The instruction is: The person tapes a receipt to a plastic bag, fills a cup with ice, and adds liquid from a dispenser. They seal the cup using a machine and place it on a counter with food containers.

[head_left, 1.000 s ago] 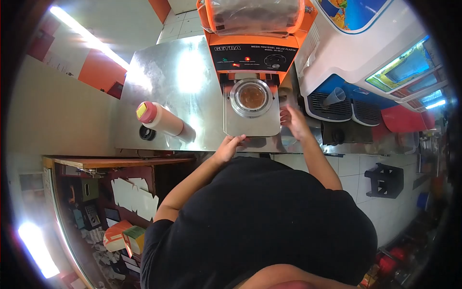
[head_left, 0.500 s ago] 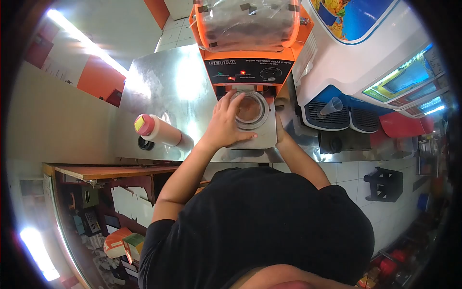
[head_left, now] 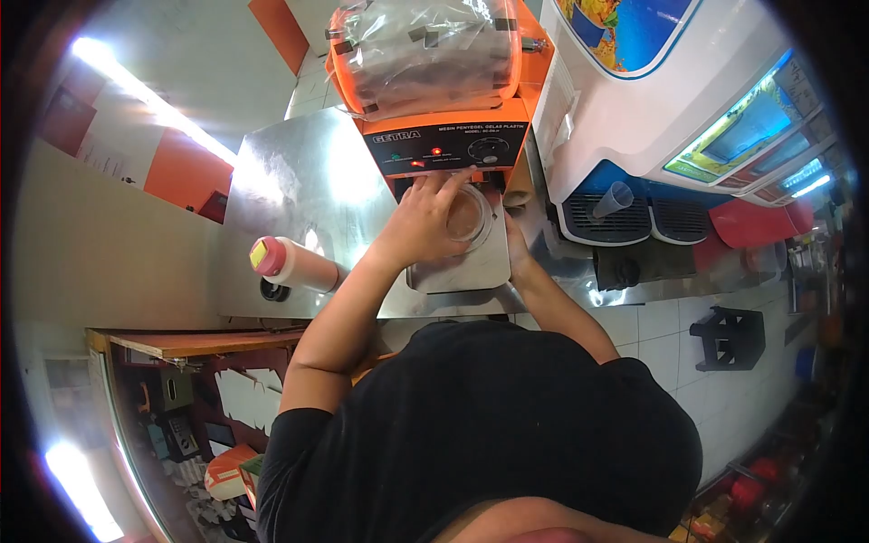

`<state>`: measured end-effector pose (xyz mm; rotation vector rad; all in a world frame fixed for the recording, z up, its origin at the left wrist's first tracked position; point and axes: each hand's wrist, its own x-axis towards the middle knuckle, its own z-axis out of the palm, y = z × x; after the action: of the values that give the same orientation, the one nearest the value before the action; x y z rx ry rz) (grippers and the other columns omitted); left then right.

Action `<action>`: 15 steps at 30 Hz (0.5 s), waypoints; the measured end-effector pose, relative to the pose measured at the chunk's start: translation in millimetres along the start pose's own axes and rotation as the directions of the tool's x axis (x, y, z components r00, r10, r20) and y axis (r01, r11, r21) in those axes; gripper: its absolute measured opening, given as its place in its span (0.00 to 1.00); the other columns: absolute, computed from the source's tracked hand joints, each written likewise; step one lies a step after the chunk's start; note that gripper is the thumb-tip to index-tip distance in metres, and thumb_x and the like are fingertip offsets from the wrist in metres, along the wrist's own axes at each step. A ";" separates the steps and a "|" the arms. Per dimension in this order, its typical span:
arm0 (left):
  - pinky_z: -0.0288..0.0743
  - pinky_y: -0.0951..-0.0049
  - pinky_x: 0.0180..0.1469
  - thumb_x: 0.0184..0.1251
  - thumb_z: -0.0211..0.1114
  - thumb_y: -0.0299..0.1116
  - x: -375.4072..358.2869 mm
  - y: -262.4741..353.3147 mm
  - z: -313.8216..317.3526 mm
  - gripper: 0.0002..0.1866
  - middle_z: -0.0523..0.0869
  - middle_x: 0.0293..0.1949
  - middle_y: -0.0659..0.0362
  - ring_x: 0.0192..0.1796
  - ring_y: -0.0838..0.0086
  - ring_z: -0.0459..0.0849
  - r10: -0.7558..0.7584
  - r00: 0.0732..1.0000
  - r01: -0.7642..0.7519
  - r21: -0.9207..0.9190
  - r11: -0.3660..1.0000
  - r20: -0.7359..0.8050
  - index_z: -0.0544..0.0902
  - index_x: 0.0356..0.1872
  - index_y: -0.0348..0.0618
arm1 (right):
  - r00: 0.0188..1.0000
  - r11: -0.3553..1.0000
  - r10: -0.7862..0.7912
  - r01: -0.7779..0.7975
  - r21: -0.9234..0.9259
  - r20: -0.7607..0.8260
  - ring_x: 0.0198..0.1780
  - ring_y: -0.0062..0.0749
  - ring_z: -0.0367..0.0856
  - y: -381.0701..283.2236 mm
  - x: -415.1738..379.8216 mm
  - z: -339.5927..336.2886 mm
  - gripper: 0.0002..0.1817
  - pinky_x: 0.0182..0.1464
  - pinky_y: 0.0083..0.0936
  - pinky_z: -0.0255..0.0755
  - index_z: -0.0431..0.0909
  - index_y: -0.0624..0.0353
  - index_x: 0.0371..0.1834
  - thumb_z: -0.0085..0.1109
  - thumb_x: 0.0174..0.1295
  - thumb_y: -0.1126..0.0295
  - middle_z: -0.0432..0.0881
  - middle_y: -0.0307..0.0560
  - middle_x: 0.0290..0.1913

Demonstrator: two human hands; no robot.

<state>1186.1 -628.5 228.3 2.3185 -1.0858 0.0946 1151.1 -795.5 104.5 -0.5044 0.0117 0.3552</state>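
An orange cup-sealing machine stands on a steel counter. Its metal tray holds a clear cup of brown drink in a round ring. My left hand lies over the left rim of the cup, fingers spread and reaching toward the machine's slot. My right hand presses against the tray's right edge and is mostly hidden under it.
A pink-capped bottle lies on the counter to the left, beside a small black cap. A white and blue drink dispenser stands to the right with a plastic cup on its drip tray. A wooden shelf sits below left.
My left hand rose from the tray's front edge onto the cup. My right hand dropped to the tray's right side. The tray with the cup has slid toward the machine.
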 end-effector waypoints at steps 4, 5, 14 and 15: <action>0.60 0.57 0.62 0.30 0.75 0.35 -0.8 7.0 -6.3 0.50 0.67 0.55 0.47 0.60 0.52 0.64 -0.007 0.999 0.006 0.026 1.000 0.042 0.60 0.63 0.45 | 0.998 0.999 0.006 -0.009 0.047 0.069 0.59 0.43 0.70 -2.4 -2.3 14.0 0.33 0.57 0.39 0.69 0.57 0.62 0.64 0.29 0.67 0.45 0.66 0.55 0.61; 0.60 0.57 0.62 0.31 0.75 0.36 -2.0 9.4 -8.1 0.49 0.67 0.54 0.47 0.60 0.52 0.65 -0.026 0.999 0.025 0.032 0.999 0.030 0.61 0.63 0.44 | 0.996 0.997 0.008 -0.014 0.071 0.092 0.59 0.43 0.69 -2.8 -3.4 16.8 0.34 0.58 0.40 0.68 0.57 0.60 0.65 0.27 0.67 0.44 0.65 0.55 0.61; 0.65 0.59 0.56 0.32 0.74 0.36 -27.3 22.3 -38.0 0.48 0.70 0.49 0.47 0.53 0.51 0.68 -0.045 0.981 0.033 -0.069 0.997 -0.188 0.61 0.62 0.45 | 0.834 0.841 0.541 -0.538 0.061 -0.106 0.41 0.47 0.80 15.6 -68.9 -20.0 0.56 0.44 0.38 0.75 0.67 0.60 0.58 0.15 0.47 0.21 0.79 0.61 0.40; 0.65 0.59 0.57 0.31 0.74 0.36 -32.3 26.6 -43.3 0.49 0.69 0.49 0.47 0.53 0.50 0.68 -0.059 0.981 0.042 -0.092 0.995 -0.183 0.60 0.62 0.43 | 0.843 0.851 0.524 -0.526 0.017 -0.123 0.40 0.46 0.79 12.0 -65.2 -18.5 0.57 0.41 0.37 0.74 0.67 0.61 0.58 0.13 0.47 0.21 0.78 0.60 0.40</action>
<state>1152.7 -597.2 267.3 2.2078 -0.9192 0.2348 1087.3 -816.0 89.0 -0.5358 0.2733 0.8653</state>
